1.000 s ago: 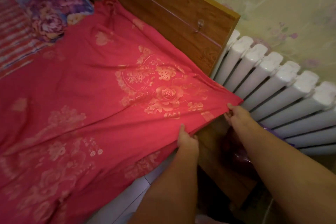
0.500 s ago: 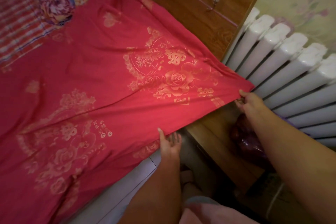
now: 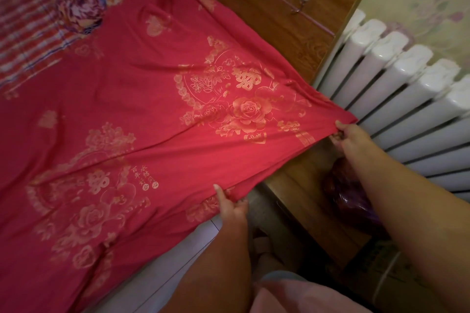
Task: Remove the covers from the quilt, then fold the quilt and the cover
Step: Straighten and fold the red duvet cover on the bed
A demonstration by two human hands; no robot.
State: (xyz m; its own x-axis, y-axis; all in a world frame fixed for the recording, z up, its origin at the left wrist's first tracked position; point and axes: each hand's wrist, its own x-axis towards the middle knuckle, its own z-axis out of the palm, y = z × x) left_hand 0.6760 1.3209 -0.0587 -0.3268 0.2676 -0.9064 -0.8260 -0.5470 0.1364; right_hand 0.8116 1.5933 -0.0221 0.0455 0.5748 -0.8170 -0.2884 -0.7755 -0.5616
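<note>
Cover (image 3: 157, 114), red with gold roses and characters printed on it, lies spread across the bed, filling the view from the centre out to nine and seven o'clock. Its corner at three o'clock is drawn taut and pinched in the right hand (image 3: 352, 136), whose fingers curl round the fabric just in front of the white radiator (image 3: 407, 89). The left hand (image 3: 232, 207), near five o'clock of the centre, grips the cover's near edge with the thumb on top and the fingers tucked beneath; the cloth runs in a straight tight line between the two hands. Along the cover's far side, at twelve to one o'clock, stands a wooden board (image 3: 274, 15) with a small hook (image 3: 302, 1) on it. At eleven o'clock purple floral bedding (image 3: 78, 0) touches the cover's far edge, beside a striped sheet (image 3: 23, 23) at ten o'clock. Under the right forearm a dark glossy bag (image 3: 340, 185) rests on a wooden ledge (image 3: 300, 201).
</note>
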